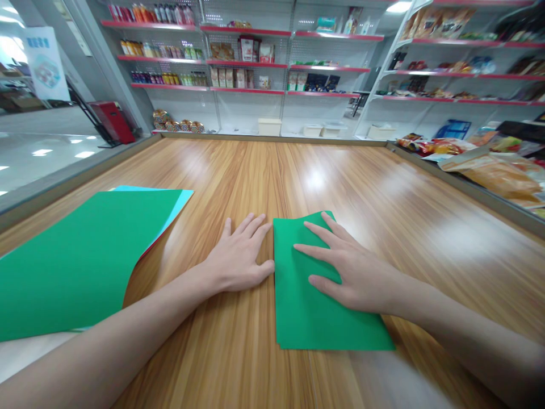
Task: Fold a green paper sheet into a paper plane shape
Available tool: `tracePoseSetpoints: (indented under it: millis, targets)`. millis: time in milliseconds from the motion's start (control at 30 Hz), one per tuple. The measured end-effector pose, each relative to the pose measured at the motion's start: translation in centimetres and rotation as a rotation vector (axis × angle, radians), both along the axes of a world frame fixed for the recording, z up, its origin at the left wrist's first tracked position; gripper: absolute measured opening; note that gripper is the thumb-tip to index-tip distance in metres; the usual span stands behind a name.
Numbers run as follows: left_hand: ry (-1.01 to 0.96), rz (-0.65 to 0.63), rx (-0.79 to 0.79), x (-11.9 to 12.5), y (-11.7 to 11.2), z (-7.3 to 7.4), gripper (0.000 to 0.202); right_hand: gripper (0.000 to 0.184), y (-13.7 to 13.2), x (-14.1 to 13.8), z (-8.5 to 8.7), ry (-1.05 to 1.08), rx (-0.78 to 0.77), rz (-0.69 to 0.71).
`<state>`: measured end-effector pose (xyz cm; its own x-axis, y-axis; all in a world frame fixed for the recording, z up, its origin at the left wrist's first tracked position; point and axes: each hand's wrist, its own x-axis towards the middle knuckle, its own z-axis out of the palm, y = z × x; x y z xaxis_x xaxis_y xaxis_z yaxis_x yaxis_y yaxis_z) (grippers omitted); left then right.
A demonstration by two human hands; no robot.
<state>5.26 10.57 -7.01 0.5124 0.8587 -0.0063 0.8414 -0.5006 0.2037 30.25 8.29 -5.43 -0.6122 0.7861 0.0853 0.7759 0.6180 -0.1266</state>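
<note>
A green sheet of paper, folded over with its lower left edges slightly offset, lies on the wooden table in front of me. My right hand rests on it with the fingers spread. Just left of the fold, my left hand lies on the wood, fingers apart, its thumb tip at the paper's left edge. Farther left is a stack of coloured paper, green on top, with light blue and red edges showing beneath. Neither hand grips anything.
A raised dark rim borders the table. Beyond it stand shelves with bottles and packages. Packaged goods are heaped past the right rim. A red machine stands on the floor at the far left.
</note>
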Motion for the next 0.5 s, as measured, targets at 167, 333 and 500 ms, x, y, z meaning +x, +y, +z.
tracePoseSetpoints:
  millis: [167, 333, 500]
  targets:
    - [-0.004, -0.002, -0.004, -0.08, 0.07, 0.06, 0.072, 0.051, 0.00, -0.09, 0.07, 0.017, -0.003, -0.009]
    - [0.000, 0.000, 0.000, -0.11, 0.01, 0.19, 0.072, 0.052, 0.01, -0.17, 0.04, 0.009, -0.016, -0.030]
    - [0.003, -0.001, 0.013, -0.08, 0.01, 0.24, 0.072, 0.052, 0.01, -0.19, -0.16, 0.023, 0.014, -0.027]
